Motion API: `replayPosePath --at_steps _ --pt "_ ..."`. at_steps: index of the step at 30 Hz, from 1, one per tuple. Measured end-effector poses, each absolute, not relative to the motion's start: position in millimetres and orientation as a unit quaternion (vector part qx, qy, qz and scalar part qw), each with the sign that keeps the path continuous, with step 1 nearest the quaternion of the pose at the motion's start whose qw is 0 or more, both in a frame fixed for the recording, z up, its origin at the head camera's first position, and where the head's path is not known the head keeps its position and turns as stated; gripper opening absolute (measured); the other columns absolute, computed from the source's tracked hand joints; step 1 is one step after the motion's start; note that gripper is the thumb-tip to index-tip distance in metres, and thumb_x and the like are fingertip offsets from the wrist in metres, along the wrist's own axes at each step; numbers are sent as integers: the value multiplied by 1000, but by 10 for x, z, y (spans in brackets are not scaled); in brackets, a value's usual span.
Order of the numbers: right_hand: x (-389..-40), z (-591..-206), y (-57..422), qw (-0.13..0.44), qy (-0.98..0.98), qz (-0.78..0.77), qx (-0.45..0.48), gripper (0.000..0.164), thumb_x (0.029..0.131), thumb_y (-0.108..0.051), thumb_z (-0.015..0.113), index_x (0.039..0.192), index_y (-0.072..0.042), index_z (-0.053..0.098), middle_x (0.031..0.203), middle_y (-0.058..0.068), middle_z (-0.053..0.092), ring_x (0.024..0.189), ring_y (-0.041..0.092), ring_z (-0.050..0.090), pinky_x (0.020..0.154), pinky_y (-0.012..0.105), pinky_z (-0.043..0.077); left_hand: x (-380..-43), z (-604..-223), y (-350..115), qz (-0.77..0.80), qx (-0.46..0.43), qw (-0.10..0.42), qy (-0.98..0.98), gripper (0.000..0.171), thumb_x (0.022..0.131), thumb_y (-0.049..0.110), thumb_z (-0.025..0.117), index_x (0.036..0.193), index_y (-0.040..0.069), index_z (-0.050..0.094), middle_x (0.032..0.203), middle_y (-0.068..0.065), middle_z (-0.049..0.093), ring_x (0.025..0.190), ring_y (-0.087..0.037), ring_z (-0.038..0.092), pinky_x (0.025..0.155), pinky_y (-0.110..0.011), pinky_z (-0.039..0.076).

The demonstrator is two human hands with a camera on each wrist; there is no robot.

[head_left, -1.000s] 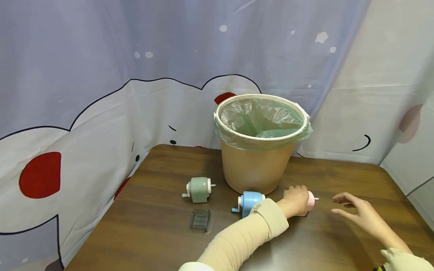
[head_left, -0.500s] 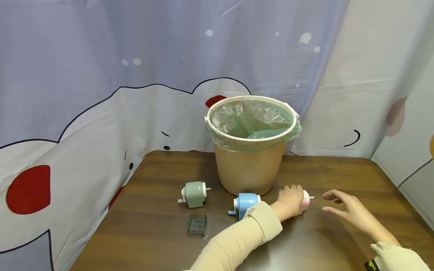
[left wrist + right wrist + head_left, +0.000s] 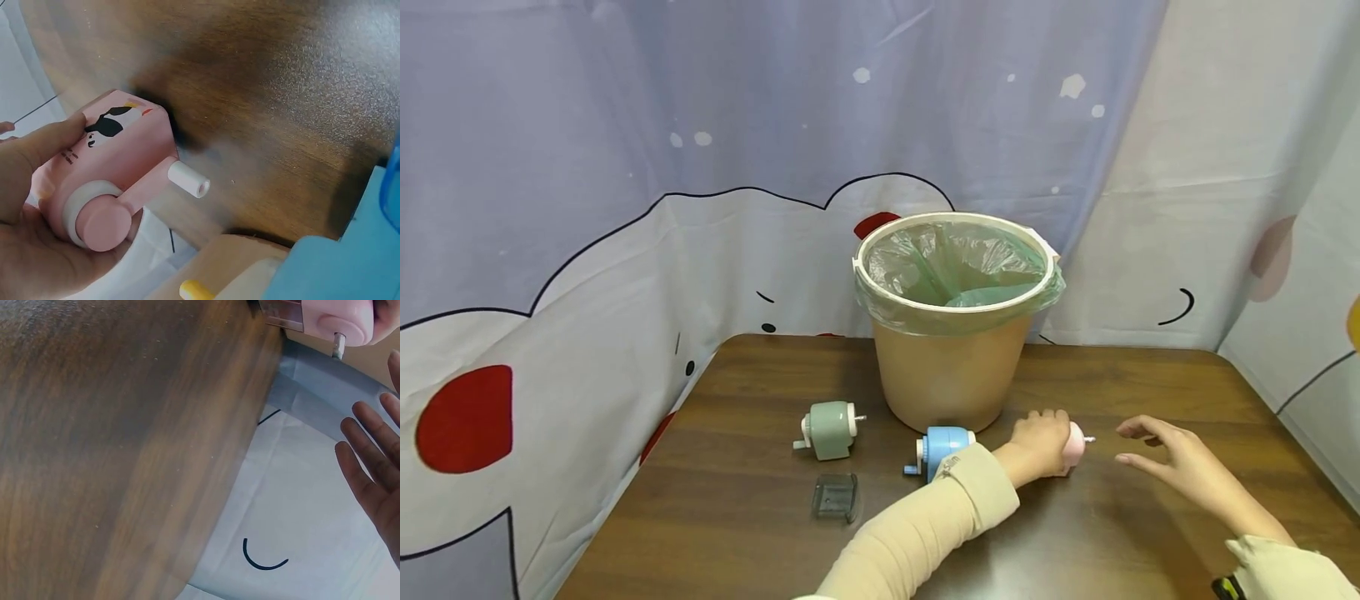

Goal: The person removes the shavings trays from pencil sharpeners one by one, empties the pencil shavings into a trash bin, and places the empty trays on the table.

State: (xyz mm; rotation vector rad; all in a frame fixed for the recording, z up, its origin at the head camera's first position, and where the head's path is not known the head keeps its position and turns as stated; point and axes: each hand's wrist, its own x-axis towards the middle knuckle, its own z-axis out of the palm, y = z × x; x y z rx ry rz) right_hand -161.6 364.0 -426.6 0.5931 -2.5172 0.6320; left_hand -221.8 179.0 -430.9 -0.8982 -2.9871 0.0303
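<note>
My left hand (image 3: 1039, 443) grips the pink crank pencil sharpener (image 3: 1074, 448), its thumb lying along one side in the left wrist view. The white-tipped crank (image 3: 187, 179) sticks out past the palm there. From the right wrist view I see the sharpener's see-through drawer (image 3: 284, 314) and a short metal rod at its front. My right hand (image 3: 1186, 463) hovers to the right of the pink sharpener, fingers apart, holding nothing. Partly covered by my left sleeve, a blue sharpener (image 3: 946, 446) stands nearby. Farther left are a green sharpener (image 3: 831, 432) and a dark see-through drawer (image 3: 835, 497).
A tan bin (image 3: 951, 375) lined with a green plastic bag stands behind the sharpeners. The brown wooden table (image 3: 715, 500) reaches back to a patterned curtain (image 3: 625, 250) that hangs along its far and side edges.
The head view has shifted a little, so everything appears slightly farther left. My left hand keeps its hold on the pink sharpener, and the right hand stays beside it.
</note>
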Motion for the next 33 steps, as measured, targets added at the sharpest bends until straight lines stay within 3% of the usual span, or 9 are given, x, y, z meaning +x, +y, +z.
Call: replayPosePath --at_steps 8,13,18,21,26,30,33 --pt "-1591 -4230 3676 262 -916 237 189 35 66 -3 81 95 -8 63 89 -1 66 85 -12 53 75 2 39 -2238 -4182 1727 -38 -343 26 -938 44 70 46 78 103 26 57 94 13 63 81 -4 58 59 -19 44" --pt "-1591 -4202 3686 285 -901 257 204 49 62 10 78 106 -1 60 98 -24 55 91 -21 46 77 -1 38 -2256 -4043 1653 -64 -348 38 -935 49 68 44 80 107 26 58 96 13 64 82 -4 59 60 -17 44" --pt "-1569 -4157 3639 290 -897 269 196 53 63 11 77 111 3 58 101 -30 49 94 -24 42 78 -3 36 -2258 -3892 1519 -120 -352 45 -927 53 67 39 81 114 25 61 102 13 66 87 -3 60 65 -15 43" --pt "-1550 -4115 3559 294 -898 270 184 53 65 9 77 114 4 58 95 -18 59 95 -26 41 79 -3 36 -2247 -3797 1426 -164 -354 49 -919 55 67 37 82 116 24 61 105 13 67 89 -2 61 68 -13 43" --pt "-1535 -3986 3364 309 -889 285 180 53 66 8 77 116 5 59 92 18 66 96 -27 40 80 -3 35 -2214 -3629 1262 -226 -353 49 -906 58 67 34 83 119 21 61 107 11 67 91 -1 61 72 -11 42" --pt "-1510 -3883 3199 318 -885 290 180 53 64 10 77 114 3 60 92 18 66 95 -26 41 81 -3 35 -2160 -3549 1100 -296 -356 44 -885 59 66 29 83 120 18 61 108 9 67 89 0 59 73 -8 40" --pt "-1482 -3824 3089 323 -881 292 185 54 63 11 77 114 2 61 92 10 66 95 -23 44 82 -2 35 -2109 -3520 969 -349 -358 34 -866 60 67 26 83 121 15 60 108 6 67 88 0 58 73 -8 40"
